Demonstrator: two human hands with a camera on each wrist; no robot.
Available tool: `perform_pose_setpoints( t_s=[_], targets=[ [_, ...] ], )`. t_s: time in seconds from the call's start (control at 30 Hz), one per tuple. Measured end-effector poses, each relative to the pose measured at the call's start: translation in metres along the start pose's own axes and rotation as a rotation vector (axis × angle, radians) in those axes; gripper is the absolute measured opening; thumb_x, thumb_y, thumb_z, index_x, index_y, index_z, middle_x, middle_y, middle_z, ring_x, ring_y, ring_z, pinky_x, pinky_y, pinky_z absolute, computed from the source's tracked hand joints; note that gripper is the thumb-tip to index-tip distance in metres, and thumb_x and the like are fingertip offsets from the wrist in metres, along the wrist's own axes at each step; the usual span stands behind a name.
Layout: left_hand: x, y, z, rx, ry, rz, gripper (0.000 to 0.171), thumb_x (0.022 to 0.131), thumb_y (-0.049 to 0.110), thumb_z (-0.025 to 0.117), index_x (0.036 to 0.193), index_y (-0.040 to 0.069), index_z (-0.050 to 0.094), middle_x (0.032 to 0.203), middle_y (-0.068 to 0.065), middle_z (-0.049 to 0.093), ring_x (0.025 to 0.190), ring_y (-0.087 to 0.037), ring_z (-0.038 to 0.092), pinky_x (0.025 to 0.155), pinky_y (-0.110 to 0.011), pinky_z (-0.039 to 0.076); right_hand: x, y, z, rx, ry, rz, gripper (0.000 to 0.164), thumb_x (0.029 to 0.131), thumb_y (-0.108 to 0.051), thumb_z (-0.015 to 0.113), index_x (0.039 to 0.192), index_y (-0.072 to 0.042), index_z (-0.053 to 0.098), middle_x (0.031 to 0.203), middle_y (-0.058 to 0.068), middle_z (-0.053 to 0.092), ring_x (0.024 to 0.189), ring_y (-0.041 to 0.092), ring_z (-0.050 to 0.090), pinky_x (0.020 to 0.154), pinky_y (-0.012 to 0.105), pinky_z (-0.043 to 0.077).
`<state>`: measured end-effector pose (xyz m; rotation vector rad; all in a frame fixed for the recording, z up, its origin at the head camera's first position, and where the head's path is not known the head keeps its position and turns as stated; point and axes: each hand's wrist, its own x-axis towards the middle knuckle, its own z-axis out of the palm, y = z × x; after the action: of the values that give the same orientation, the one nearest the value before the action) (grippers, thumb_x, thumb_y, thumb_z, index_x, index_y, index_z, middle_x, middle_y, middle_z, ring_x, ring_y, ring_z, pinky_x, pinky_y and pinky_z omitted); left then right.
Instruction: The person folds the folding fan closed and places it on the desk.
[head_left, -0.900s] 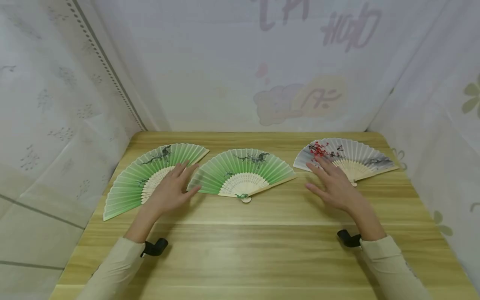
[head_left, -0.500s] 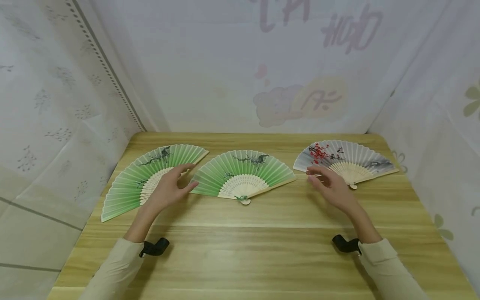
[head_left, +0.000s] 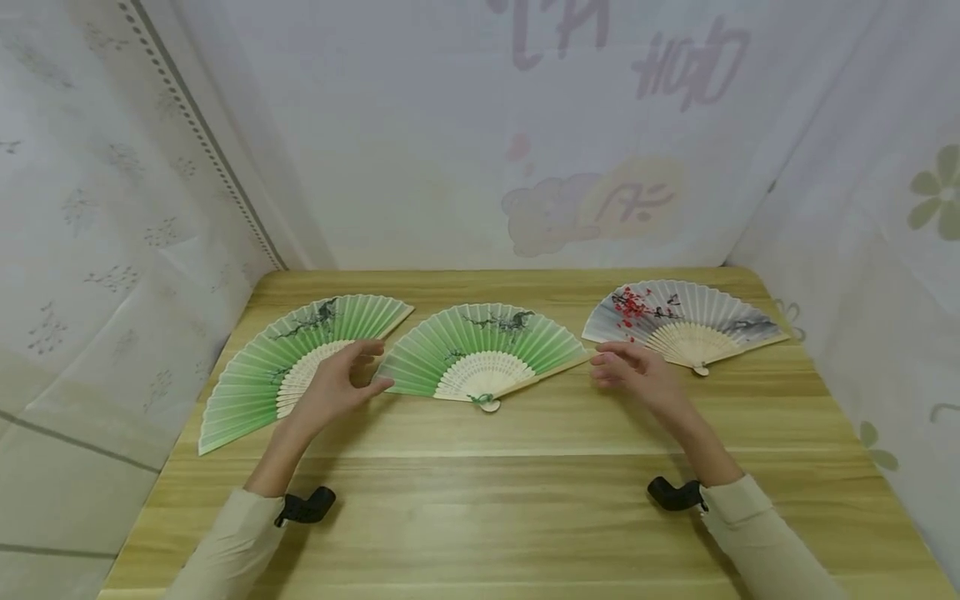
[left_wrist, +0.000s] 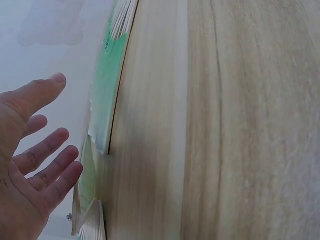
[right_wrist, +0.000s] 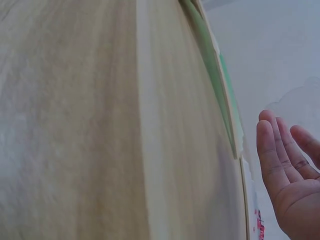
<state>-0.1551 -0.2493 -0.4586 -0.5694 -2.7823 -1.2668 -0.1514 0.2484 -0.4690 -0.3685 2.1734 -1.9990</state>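
Note:
Three spread folding fans lie along the back of the table. The left green fan (head_left: 258, 379) is partly hidden by my left hand (head_left: 333, 387), which hovers over its right part with thumb and fingers loosely bent. The middle green fan (head_left: 487, 333) has a green cord at its pivot and sits between my hands. My right hand (head_left: 637, 375) hovers between that fan's right end and the grey fan (head_left: 705, 308), which bears red blossoms. Both hands hold nothing; the left wrist view shows the left fingers (left_wrist: 55, 165) apart, the right wrist view the right fingers (right_wrist: 272, 150) extended.
The wood-grain table (head_left: 480, 517) stretches in front of the fans. White printed curtains (head_left: 420, 150) enclose it at the back and both sides. A black wrist mount (head_left: 307, 506) sits on the left cuff, with a matching mount (head_left: 675, 493) on the right.
My right hand has drawn back and left, off the grey fan's blossoms, its fingers bending more. My left fingers have also bent and drawn slightly back. The fans keep their arrangement.

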Motion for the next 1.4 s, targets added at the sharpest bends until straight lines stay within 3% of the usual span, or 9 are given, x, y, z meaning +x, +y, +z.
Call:
perform_pose_setpoints(
  t_s=[0.13,0.4,0.63,0.77,1.07,1.2,1.4],
  targets=[
    [-0.001,0.000,0.003,-0.016,-0.012,-0.028,0.062,0.088,0.014,0.084,0.139,-0.002,0.053,0.132,-0.022,0.060,0.117,-0.042,0.061,0.096,-0.054,0.050,0.000,0.004,0.007,0.013,-0.012,0.016,0.043,0.107,-0.011,0.056,0.136,0.019,0.047,0.122,0.039,0.058,0.104,0.044,0.066,0.087,0.046,0.056],
    [-0.003,0.003,0.008,0.046,-0.013,-0.040,0.062,0.088,0.017,0.083,0.139,-0.003,0.054,0.133,-0.023,0.060,0.119,-0.043,0.058,0.098,-0.057,0.047,0.000,0.008,0.023,0.003,-0.034,0.006,0.036,0.103,-0.004,0.060,0.132,0.017,0.053,0.117,0.037,0.062,0.100,0.045,0.067,0.085,0.045,0.057],
    [-0.008,0.002,0.011,0.015,0.001,-0.052,0.060,0.086,0.011,0.085,0.136,-0.004,0.056,0.129,-0.025,0.061,0.111,-0.043,0.063,0.092,-0.054,0.053,-0.004,0.009,0.035,0.007,-0.044,0.093,0.036,0.103,-0.009,0.062,0.129,0.015,0.056,0.114,0.033,0.064,0.099,0.039,0.069,0.084,0.043,0.058],
    [-0.010,0.003,0.013,0.063,0.018,-0.058,0.061,0.084,0.012,0.086,0.135,-0.004,0.057,0.126,-0.023,0.063,0.107,-0.041,0.064,0.089,-0.054,0.053,-0.005,0.010,0.040,-0.008,-0.056,0.106,0.033,0.104,-0.009,0.062,0.126,0.016,0.058,0.110,0.032,0.065,0.098,0.040,0.069,0.083,0.042,0.058],
    [-0.023,0.004,0.016,0.082,0.042,-0.067,0.058,0.084,0.015,0.087,0.131,-0.005,0.060,0.109,-0.020,0.066,0.092,-0.033,0.068,0.079,-0.049,0.056,-0.004,0.010,0.054,0.028,-0.104,0.123,0.036,0.103,-0.008,0.061,0.126,0.019,0.055,0.111,0.033,0.065,0.098,0.040,0.069,0.084,0.042,0.058],
    [-0.029,0.004,0.015,0.106,0.065,-0.071,0.054,0.084,0.015,0.087,0.128,-0.005,0.061,0.096,-0.013,0.066,0.083,-0.026,0.066,0.074,-0.044,0.056,-0.004,0.010,0.059,0.051,-0.120,0.132,0.037,0.104,-0.008,0.061,0.127,0.020,0.054,0.113,0.033,0.065,0.099,0.039,0.069,0.085,0.043,0.058],
    [-0.035,0.006,0.013,0.128,0.078,-0.127,0.049,0.086,0.016,0.085,0.125,-0.004,0.063,0.080,0.000,0.062,0.072,-0.017,0.061,0.067,-0.037,0.051,-0.003,0.010,0.068,0.115,-0.126,0.145,0.037,0.104,-0.006,0.060,0.127,0.021,0.052,0.113,0.036,0.063,0.098,0.038,0.070,0.085,0.044,0.057]
  ],
)
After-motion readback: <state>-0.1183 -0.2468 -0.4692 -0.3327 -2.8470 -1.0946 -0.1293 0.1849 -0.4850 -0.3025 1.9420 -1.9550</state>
